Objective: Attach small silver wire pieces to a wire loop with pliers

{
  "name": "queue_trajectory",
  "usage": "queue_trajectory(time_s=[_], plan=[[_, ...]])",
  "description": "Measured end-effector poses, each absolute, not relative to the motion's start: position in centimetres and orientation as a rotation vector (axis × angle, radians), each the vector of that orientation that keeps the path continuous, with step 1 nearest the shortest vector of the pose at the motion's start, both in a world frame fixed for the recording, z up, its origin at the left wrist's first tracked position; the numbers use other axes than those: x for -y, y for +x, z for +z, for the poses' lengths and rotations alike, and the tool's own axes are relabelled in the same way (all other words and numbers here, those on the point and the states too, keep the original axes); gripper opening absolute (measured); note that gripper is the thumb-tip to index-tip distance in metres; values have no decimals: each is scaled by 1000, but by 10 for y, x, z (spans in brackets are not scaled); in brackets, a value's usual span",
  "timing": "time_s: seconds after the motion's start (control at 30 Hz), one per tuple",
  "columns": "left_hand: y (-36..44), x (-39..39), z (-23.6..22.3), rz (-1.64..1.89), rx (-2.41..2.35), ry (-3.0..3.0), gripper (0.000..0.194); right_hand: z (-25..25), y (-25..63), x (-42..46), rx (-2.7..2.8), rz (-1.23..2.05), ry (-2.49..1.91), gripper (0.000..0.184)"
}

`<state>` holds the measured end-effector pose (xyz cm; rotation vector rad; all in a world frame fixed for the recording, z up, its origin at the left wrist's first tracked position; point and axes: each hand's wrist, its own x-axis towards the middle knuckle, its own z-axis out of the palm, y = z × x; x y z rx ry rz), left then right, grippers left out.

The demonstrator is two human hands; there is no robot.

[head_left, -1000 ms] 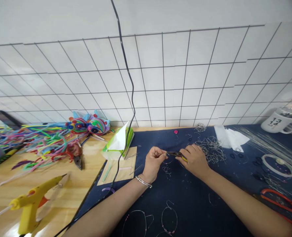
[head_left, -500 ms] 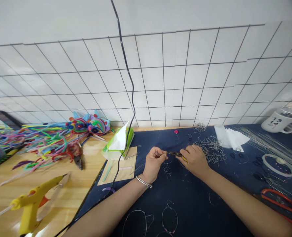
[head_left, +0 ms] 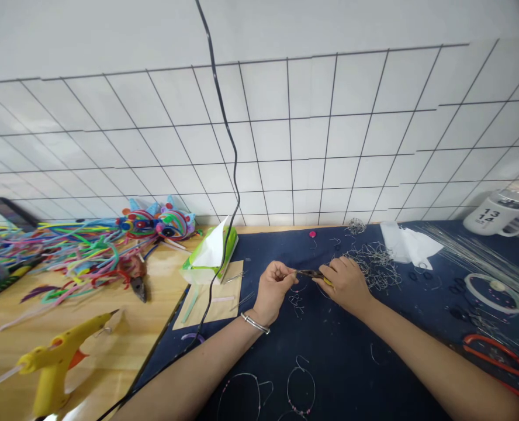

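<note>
My right hand (head_left: pixel 345 285) is closed round a pair of pliers (head_left: pixel 311 273) with yellow handles. Their dark jaws point left and almost meet my left fingertips. My left hand (head_left: pixel 277 290), a silver bangle at its wrist, pinches a thin wire (head_left: pixel 301 288) between thumb and fingers; part of that wire curves below the jaws with small pink beads on it. On the dark blue cloth (head_left: pixel 342 368) beneath lie short wire scraps (head_left: pixel 296 304). Nearer to me is a beaded wire loop (head_left: pixel 301 390), with another loop (head_left: pixel 242 377) to its left.
A wire tangle (head_left: pixel 376 266), straight wires (head_left: pixel 483 257), a white ring tray (head_left: pixel 496 293), red-handled scissors (head_left: pixel 498 355) and a mug (head_left: pixel 498 215) lie right. Leftward are a tissue pack (head_left: pixel 207 254), a yellow glue gun (head_left: pixel 66 351) and pipe cleaners (head_left: pixel 84 251). A black cable (head_left: pixel 231 152) hangs in front.
Both hands stay in almost the same place, with the pliers' jaws still close to the left fingertips. The whole view has shifted very slightly.
</note>
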<state>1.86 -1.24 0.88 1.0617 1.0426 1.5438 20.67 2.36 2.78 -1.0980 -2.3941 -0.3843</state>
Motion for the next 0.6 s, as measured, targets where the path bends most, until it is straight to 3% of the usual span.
queue_trajectory(time_s=[0.6], plan=[[11, 2, -3, 1488, -1071, 929, 20, 16, 209, -30, 2346, -225, -1158, 30]])
